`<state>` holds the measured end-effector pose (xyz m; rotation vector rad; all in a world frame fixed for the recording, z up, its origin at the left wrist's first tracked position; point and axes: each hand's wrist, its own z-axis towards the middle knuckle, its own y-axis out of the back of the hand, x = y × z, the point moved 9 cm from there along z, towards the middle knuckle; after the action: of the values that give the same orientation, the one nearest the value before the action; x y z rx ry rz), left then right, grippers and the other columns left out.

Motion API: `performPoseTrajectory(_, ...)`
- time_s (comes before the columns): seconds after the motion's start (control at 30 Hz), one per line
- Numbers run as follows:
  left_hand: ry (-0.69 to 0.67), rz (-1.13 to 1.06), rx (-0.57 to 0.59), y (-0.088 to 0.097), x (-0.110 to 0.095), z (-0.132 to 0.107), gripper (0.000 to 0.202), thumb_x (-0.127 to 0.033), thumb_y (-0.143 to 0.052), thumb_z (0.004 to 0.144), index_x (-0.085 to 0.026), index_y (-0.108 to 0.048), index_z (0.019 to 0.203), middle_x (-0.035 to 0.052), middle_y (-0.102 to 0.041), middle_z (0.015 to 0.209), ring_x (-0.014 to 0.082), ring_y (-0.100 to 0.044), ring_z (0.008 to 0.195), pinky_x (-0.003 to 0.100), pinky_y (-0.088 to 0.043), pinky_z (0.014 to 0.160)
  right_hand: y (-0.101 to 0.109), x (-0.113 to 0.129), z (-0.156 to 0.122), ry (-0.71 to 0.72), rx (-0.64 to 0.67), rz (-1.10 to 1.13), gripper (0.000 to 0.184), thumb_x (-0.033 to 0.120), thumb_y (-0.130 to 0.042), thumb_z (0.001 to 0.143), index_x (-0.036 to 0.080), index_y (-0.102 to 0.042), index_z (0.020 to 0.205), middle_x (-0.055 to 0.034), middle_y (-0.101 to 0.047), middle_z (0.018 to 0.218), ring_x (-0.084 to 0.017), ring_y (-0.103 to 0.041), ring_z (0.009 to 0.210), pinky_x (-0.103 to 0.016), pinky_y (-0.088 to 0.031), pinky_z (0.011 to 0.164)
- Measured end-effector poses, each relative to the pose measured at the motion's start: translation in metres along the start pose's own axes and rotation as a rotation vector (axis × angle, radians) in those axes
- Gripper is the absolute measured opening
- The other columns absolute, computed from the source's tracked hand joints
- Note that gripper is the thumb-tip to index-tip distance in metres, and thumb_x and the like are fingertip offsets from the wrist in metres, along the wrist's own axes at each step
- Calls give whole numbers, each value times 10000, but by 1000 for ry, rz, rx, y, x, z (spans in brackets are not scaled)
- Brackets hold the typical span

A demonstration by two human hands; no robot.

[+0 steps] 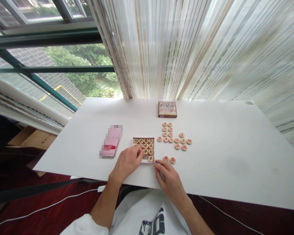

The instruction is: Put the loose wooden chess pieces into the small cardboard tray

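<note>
My left hand (127, 161) reaches over a shallow open box (145, 157). Its thumb and fingertips are closed together on a Chinese chess piece at the box's left side, mostly hidden by the fingers. Rows of round wooden pieces with black characters lie in the box, face up; one black piece (151, 158) sits in the lower right corner. My right hand (170, 178) rests by that corner, fingers loosely bent and apart, a fingertip at the box's edge. No piece shows in it. Two red-lettered pieces (172, 160) lie just beyond my right hand.
More red-lettered pieces (177, 140) lie loosely grouped right of the box. A lettered box lid (167, 109) lies farther back. On the left is a phone with a blurred screen (111, 142). The white table (222, 137) meets a striped curtain (159, 49) and a window.
</note>
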<state>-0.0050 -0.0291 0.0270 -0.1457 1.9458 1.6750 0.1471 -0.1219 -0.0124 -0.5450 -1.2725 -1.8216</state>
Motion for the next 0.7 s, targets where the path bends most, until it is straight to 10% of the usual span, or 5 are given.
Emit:
performPoseTrajectory(0.47, -49, -42, -168, 34, -29, 53, 236, -385, -508, 1000, -270, -694, 1088, 1, -768, 918, 170, -700, 819, 265, -510, 749, 10, 2, 0, -18, -55, 88, 273, 143, -533, 981, 250, -696, 1172, -89, -727, 1142, -213, -709, 1058, -367, -611, 941)
performPoseTrajectory(0.7, -85, 111, 82, -8, -61, 124, 399, -589, -567, 920, -224, -729, 910, 51, -773, 901, 216, -708, 853, 296, -513, 769, 21, 1, -3, -34, -143, 158, 225, 136, -541, 970, 239, -698, 1095, -78, -745, 1039, -200, -732, 958, -320, -631, 850)
